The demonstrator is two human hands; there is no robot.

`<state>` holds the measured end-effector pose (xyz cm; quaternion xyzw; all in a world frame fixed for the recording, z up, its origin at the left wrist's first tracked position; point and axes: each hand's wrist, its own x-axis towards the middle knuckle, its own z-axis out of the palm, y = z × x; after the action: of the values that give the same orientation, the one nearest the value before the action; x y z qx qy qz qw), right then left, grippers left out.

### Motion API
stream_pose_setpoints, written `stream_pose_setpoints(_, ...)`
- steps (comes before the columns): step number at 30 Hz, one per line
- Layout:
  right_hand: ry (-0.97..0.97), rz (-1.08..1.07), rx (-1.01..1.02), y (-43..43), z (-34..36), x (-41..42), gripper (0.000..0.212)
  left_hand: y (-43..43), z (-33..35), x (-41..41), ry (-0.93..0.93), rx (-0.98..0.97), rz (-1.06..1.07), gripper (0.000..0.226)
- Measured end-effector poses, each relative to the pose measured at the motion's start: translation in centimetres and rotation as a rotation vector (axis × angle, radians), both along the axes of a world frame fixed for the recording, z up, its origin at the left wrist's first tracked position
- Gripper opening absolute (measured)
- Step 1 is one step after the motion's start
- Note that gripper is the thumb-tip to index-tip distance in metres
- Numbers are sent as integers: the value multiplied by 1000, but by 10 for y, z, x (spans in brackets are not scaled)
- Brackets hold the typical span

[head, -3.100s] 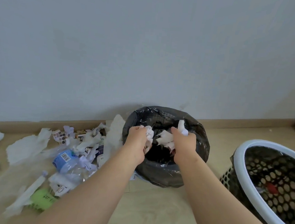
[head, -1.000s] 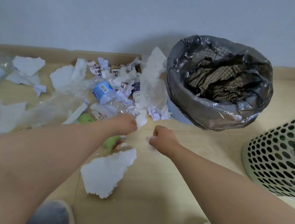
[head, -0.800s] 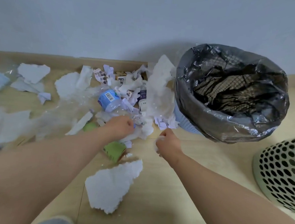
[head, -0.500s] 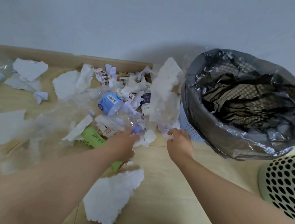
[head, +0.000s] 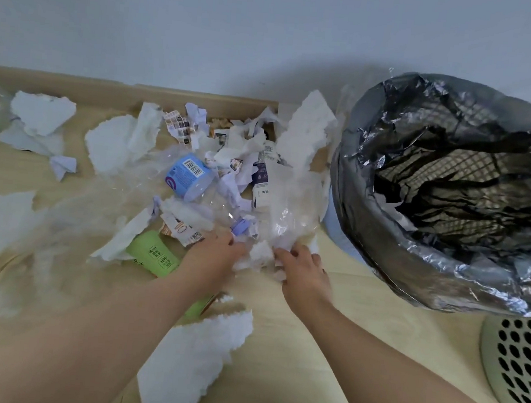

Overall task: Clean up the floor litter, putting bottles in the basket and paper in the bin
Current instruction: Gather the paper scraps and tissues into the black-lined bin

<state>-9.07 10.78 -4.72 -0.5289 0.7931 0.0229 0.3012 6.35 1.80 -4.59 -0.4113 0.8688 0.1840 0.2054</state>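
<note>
While reaching into the litter on the floor [head: 324,365], both arms out toward the near edge of the heap. Left hand [head: 214,254] palm down, fingertips bent onto a white tissue wad [head: 260,254]; cannot tell whether closed round it or only pressing on it. Right hand [head: 303,271] just beside it, on the other side of the same wad, thumb and curled fingers pinching the white scraps. Wad down on the floor between the two hands, touching both, near the foot of the bin [head: 366,241].

Bin upright to the right of the heap, lined with a black bag, a few white scraps showing inside against its left wall. Basket [head: 512,364] pale and perforated, at the lower right, near the bin, only part of its wall in view.

Blue-labelled bottle [head: 190,176] on its side in the heap beyond the left hand, clear and crumpled. Green bottle [head: 155,256] flat on the floor, partly under the left wrist. Both outside the basket.

Torn sheet [head: 194,361] on the floor between the forearms. More torn white paper strewn leftward along the skirting board [head: 76,83], below the pale wall [head: 240,24].
</note>
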Motion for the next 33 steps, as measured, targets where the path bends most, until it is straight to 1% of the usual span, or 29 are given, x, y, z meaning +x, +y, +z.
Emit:
stream_pose_setpoints(2,-60,37,0,8,-1,-4,53,-2,7,-2,-6,67,27,28)
stream_pose_setpoints(4,-97,76,12,16,-1,-11,53,-2,12,-6,-23,94,52,24)
stream_pose_setpoints(6,-122,114,40,20,-3,-19,58,1,18,-11,-52,98,76,26)
stream_pose_setpoints(9,-140,138,76,17,3,-32,73,10,31,-24,-95,66,122,38)
stream_pose_setpoints(12,-242,44,63,13,13,-44,78,22,44,-37,-74,65,192,42)
stream_pose_setpoints(14,-361,-4,47,10,20,-49,75,28,50,-43,-67,71,235,41)
stream_pose_setpoints(15,-404,-31,37,8,23,-50,67,29,53,-45,-74,74,256,41)
stream_pose_setpoints(17,-481,-80,42,2,31,-53,40,30,57,-50,-92,91,272,41)
stream_pose_setpoints(18,-545,-90,72,-2,37,-53,31,29,57,-51,-89,104,269,42)
stream_pose_setpoints(19,-607,-117,80,-7,40,-53,32,29,56,-52,-76,115,271,44)
stream_pose_setpoints(21,-658,-160,52,-14,44,-55,43,26,56,-52,-33,106,275,44)
stream_pose_setpoints(22,-649,-160,38,-12,44,-56,47,25,55,-52,-7,93,290,44)
stream_pose_setpoints(23,-598,-150,28,-10,43,-55,50,23,55,-52,23,81,311,44)
stream_pose_setpoints(24,-535,-138,19,-5,43,-55,48,23,53,-51,52,66,320,43)
stream_pose_setpoints(25,-489,-131,20,1,40,-57,41,23,50,-52,76,39,300,44)
stream_pose_setpoints(27,-445,-138,67,16,38,-67,21,23,43,-61,99,-28,178,47)
stream_pose_setpoints(28,-414,-135,95,24,38,-73,16,24,39,-68,108,-48,108,51)
stream_pose_setpoints(30,-345,-148,146,42,38,-85,15,28,28,-83,108,-69,-71,57)
stream_pose_setpoints(32,-258,-178,189,59,40,-94,21,32,15,-95,41,-86,-229,56)
stream_pose_setpoints(33,-223,-187,189,63,41,-97,26,34,10,-97,-7,-79,-258,53)
